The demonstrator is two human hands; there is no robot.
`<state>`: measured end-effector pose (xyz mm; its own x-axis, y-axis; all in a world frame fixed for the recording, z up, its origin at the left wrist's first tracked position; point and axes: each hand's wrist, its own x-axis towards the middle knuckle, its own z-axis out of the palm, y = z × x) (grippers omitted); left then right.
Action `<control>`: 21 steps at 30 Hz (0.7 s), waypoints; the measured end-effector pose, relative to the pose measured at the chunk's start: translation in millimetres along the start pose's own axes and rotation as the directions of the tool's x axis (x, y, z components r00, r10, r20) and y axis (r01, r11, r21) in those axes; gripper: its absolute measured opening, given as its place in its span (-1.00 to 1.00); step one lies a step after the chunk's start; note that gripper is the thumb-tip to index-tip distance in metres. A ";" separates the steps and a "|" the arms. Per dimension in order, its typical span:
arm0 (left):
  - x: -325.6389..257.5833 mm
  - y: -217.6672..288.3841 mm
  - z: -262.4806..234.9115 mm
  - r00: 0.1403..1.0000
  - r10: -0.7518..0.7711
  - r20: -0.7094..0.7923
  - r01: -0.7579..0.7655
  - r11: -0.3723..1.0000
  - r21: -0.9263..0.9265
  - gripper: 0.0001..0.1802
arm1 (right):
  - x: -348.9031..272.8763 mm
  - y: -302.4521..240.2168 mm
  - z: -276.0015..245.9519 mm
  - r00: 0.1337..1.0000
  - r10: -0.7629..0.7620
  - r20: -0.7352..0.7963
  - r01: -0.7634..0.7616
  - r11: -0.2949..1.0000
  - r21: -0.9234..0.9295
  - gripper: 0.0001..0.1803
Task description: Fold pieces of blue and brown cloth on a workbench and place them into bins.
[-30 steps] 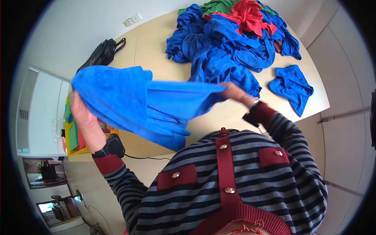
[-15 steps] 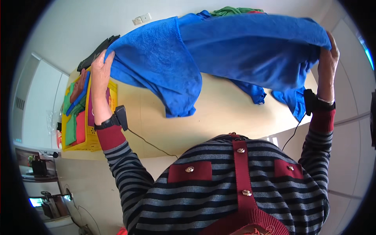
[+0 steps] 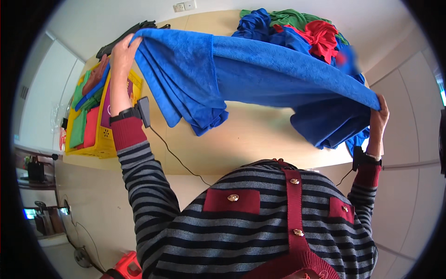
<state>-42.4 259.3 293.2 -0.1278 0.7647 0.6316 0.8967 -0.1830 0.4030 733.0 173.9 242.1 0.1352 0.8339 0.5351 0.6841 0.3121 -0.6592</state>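
A large blue towel (image 3: 260,79) is stretched wide in the air above a beige table (image 3: 251,144). My left hand (image 3: 121,53) grips its left corner high up, over the yellow crate. My right hand (image 3: 378,116) grips the opposite corner at the right, near the table's edge. The cloth sags in folds below each hand, and its middle hides part of the table and the pile behind it.
A pile of blue, red and green cloths (image 3: 302,28) lies at the table's far end. A yellow crate (image 3: 104,139) with folded coloured cloths stands at the left edge. A black bag (image 3: 116,42) sits behind it. A thin cable (image 3: 176,158) runs across the table.
The towel has gone from a bunched hold near my chest to a full spread. My hands have moved far apart and up, the right one lower now than half a second ago.
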 end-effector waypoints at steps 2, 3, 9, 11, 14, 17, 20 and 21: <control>4.5 31.1 -3.2 0.996 -0.055 0.068 0.051 0.997 0.053 -0.67 | -9.8 -5.4 -4.5 0.998 -0.004 -0.070 0.013 0.991 0.136 -0.70; 7.4 46.0 -0.5 0.982 -0.173 0.079 0.177 0.983 -0.039 -0.67 | -9.9 -7.7 -3.9 0.994 -0.006 -0.106 0.028 0.978 0.207 -0.70; -9.0 35.9 145.1 0.901 -0.380 0.208 0.320 0.261 -0.911 -0.62 | -2.7 13.8 26.0 0.982 0.097 -0.160 -0.038 0.941 0.337 -0.73; -52.4 58.4 193.6 0.899 -0.236 0.370 0.432 0.326 -0.841 -0.72 | -11.6 36.8 25.0 0.974 0.123 -0.191 -0.078 0.970 0.230 -0.76; -155.9 62.1 250.4 0.694 -0.057 0.717 0.585 0.626 -0.516 -0.61 | -30.7 53.7 44.0 0.977 0.213 -0.026 -0.204 0.962 0.183 -0.77; -267.4 94.4 279.4 0.863 0.032 0.504 -0.086 0.993 0.086 -0.56 | -50.8 40.4 63.0 0.956 0.290 -0.037 -0.288 0.956 0.065 -0.79; -287.5 102.4 299.8 0.890 -0.001 0.455 -0.084 0.982 0.167 -0.67 | -54.3 35.3 66.4 0.939 0.338 -0.057 -0.339 0.941 0.000 -0.80; -282.9 98.1 301.3 0.887 0.008 0.462 -0.092 0.983 0.160 -0.67 | -54.5 35.4 66.0 0.934 0.351 -0.069 -0.352 0.936 -0.007 -0.80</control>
<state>209.4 211.2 -45.5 0.0897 0.9622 0.2572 0.9608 -0.1516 0.2320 702.6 169.5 154.7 0.4157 0.8569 0.3046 0.5975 -0.0049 -0.8018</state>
